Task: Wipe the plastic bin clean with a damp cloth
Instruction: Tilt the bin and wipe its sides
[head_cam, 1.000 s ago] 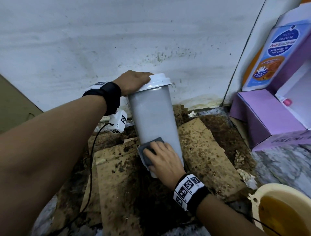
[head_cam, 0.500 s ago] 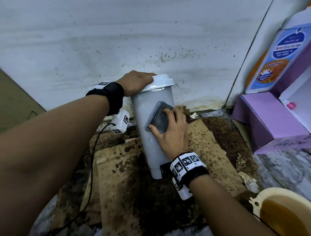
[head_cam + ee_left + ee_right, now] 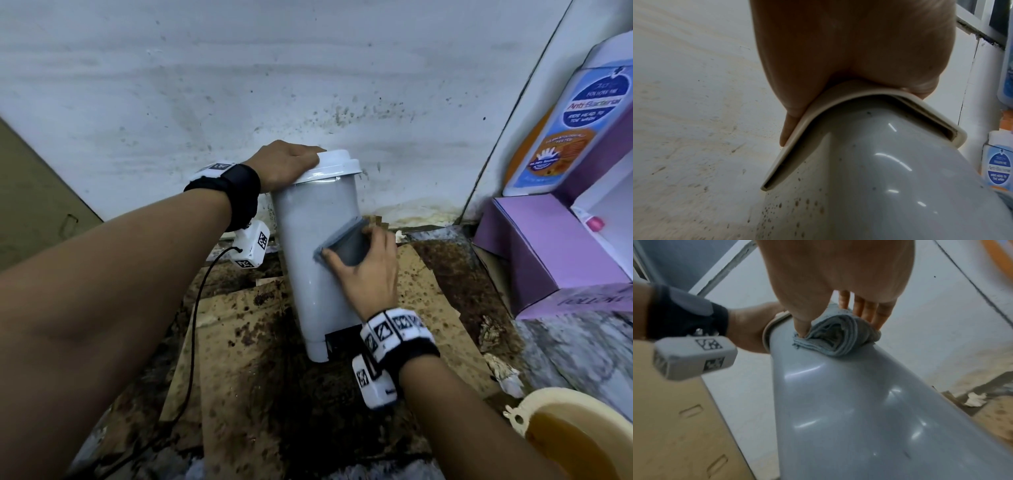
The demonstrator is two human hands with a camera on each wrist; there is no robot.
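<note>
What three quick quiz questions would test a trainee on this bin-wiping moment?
1. True or false: the left hand rests on the lid of the bin.
2. Which hand presses the cloth against the bin's side? A) left B) right C) neither
3. Fill in: dark specks remain on the bin's side below the ____ rim, in the left wrist view.

Key: 1 true; 2 B, the right hand; 3 lid.
</note>
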